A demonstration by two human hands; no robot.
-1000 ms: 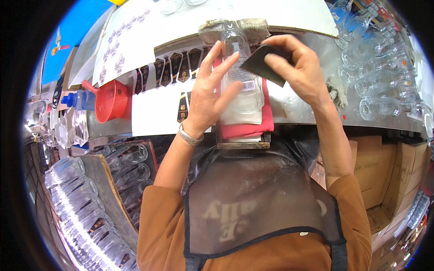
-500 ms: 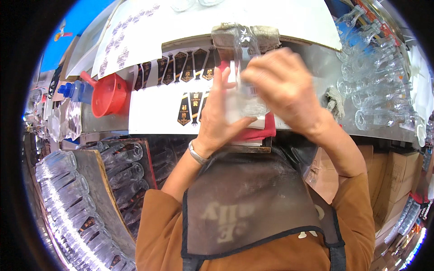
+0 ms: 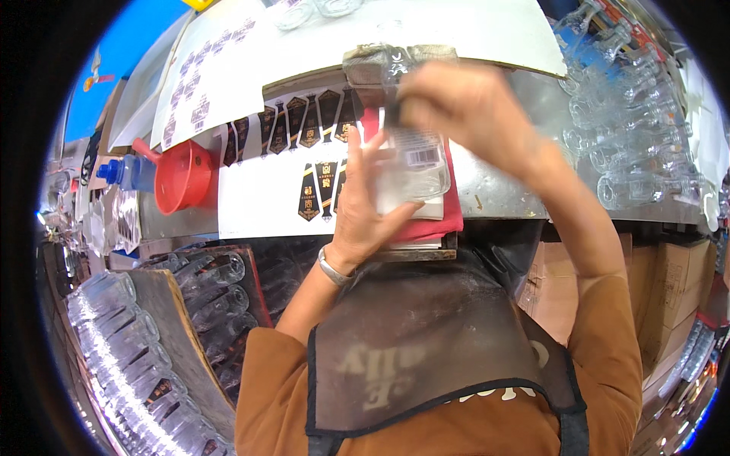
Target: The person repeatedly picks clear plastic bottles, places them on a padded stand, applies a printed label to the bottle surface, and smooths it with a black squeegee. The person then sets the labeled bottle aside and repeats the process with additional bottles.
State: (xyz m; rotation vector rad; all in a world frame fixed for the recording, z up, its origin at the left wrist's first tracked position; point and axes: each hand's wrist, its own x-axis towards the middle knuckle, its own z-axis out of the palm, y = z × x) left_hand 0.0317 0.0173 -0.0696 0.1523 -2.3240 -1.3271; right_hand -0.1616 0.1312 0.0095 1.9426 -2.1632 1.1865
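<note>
Glass bottle (image 3: 411,163) is lying on a red cloth (image 3: 449,216) at the middle of the tabletop (image 3: 502,182), its long axis running away from me, neck pointing to the far edge. Going from the left: a red funnel (image 3: 182,176) is sitting well apart, then a white sheet of dark labels (image 3: 304,171) is lying just beside the bottle. My left hand (image 3: 365,201) is cupping the bottle's left side, fingers spread against the glass. My right hand (image 3: 471,110) is pressing down on its upper part, fingers closed together over something I cannot make out. Farther right, empty clear bottles (image 3: 623,129) are lying in a heap.
</note>
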